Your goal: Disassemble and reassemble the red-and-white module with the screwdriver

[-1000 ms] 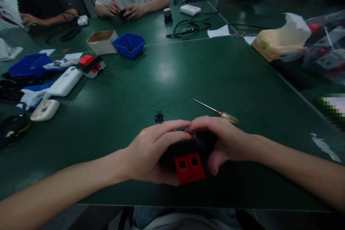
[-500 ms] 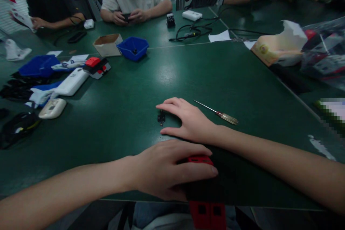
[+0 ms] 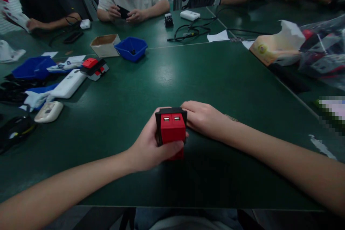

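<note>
My left hand (image 3: 147, 147) grips a red and black block (image 3: 172, 129) and holds it upright just above the green table (image 3: 215, 75). The block's red face, with two small slots near its top, points at me. My right hand (image 3: 205, 118) rests on the table right behind the block, its fingers against the black rim. The fingertips are hidden by the block, so I cannot see whether they hold anything. The small black part and the screwdriver are out of sight behind the block and my right hand.
At the left lie a white device (image 3: 67, 84), a smaller white device (image 3: 48, 111), blue trays (image 3: 32, 67) and a red and black part (image 3: 93, 66). A blue bin (image 3: 131, 47) and cardboard box (image 3: 105, 45) stand further back. Tissues (image 3: 277, 45) and plastic bags (image 3: 323, 50) are right. Other people work at the far side.
My left hand lifted the block from the table's near edge and stood it up further out. My right hand drew back from the small black part to the block's rear.
</note>
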`<state>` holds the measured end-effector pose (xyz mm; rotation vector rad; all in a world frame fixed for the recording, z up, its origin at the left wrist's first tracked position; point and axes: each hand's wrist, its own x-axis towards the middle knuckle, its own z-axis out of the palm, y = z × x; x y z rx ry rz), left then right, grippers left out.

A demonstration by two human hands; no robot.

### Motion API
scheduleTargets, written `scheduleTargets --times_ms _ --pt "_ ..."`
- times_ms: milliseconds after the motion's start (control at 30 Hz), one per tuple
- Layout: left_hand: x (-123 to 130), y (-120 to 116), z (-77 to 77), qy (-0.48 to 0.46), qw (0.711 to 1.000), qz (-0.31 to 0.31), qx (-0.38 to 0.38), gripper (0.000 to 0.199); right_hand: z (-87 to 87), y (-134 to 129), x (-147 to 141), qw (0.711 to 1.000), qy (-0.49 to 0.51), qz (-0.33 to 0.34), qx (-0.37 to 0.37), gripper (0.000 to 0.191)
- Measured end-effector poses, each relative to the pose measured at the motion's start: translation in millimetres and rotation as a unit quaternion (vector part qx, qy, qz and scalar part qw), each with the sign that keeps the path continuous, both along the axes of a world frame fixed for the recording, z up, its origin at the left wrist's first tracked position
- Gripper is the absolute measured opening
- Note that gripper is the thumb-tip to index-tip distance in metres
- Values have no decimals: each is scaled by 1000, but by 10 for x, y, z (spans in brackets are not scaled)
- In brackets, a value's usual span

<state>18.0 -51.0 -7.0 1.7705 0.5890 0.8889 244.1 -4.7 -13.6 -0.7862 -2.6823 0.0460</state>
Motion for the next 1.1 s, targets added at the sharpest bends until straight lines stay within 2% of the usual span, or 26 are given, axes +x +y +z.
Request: scheduleTargets --times_ms 67,133,233,333,433,533,700,833,1100 --pt "0 38 -14 -46 991 27 -124 48 -12 -3 25 1000 17 -3 25 37" --pt "1 87 -11 -82 966 69 -237 52 -29 -18 43 998 30 -4 51 34" --pt "-1 166 27 -99 939 133 -303 57 -46 -72 96 997 47 -5 57 26" --pt "1 226 74 -93 943 163 -275 62 -28 -154 171 996 89 -8 27 22" --pt "16 243 107 -59 959 141 -240 69 33 -241 201 988 153 -30 -6 21" --pt "34 224 110 -44 969 116 -213 76 86 -313 156 980 198 -27 -4 22" --pt "37 191 74 -40 976 90 -193 83 80 -390 33 977 208 18 36 16" --pt "28 188 55 -26 982 90 -161 82 79 -425 -2 972 228 20 48 13" --pt "-5 187 35 10 994 81 -77 85 108 -430 -10 969 243 39 24 17"
